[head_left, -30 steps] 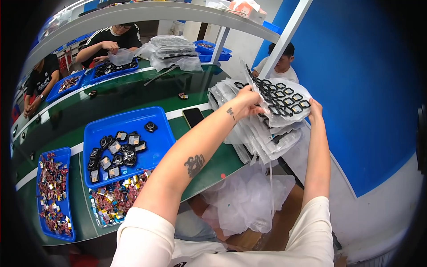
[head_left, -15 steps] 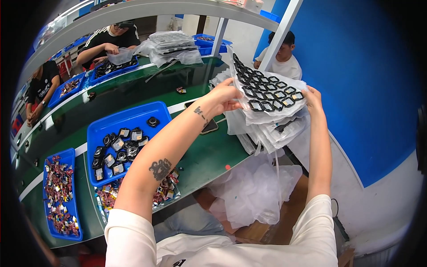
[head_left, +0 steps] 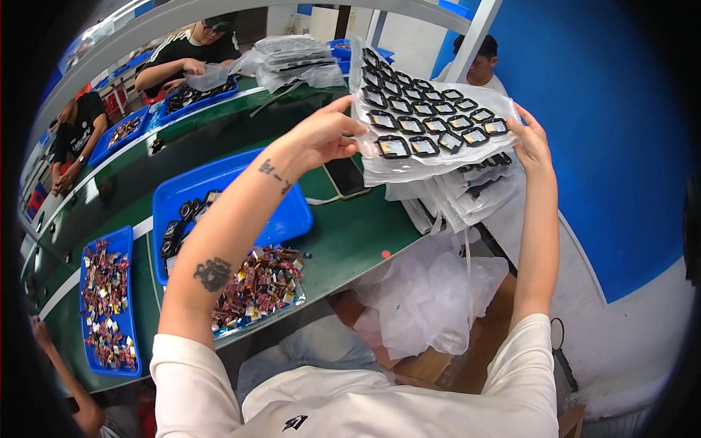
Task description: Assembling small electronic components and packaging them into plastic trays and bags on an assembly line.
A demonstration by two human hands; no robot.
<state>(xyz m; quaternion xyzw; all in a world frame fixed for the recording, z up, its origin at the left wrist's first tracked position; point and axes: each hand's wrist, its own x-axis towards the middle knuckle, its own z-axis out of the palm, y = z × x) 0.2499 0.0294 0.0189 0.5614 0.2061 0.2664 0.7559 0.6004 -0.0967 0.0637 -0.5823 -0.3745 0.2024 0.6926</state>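
Observation:
Between my hands is a thin white plastic tray (head_left: pixel 409 171), raised over the stack and tilted. Rows of black square-framed parts (head_left: pixel 424 146) with shiny pale centres sit in it. My left hand (head_left: pixel 326 136) grips its left edge, fingers bent around the side. At the right edge, my right hand (head_left: pixel 533 144) pinches the corner with the thumb near the top face. Below and behind lies a stack of similar white trays (head_left: pixel 464 208), partly hidden by the raised one; some black parts show in it.
Left of the stack lies a dark phone (head_left: pixel 346 177). A large blue tray (head_left: pixel 288 219) with black parts, a pile of small red-and-yellow parts (head_left: pixel 263 285) and a narrow blue tray (head_left: pixel 130 292) stand on the green table. Overhead runs a grey shelf frame (head_left: pixel 292 6). Several people sit beyond.
Both hands have lifted the tray higher off the stack and tilted it more toward me. My left forearm has moved left across the large blue tray. The view has shifted slightly.

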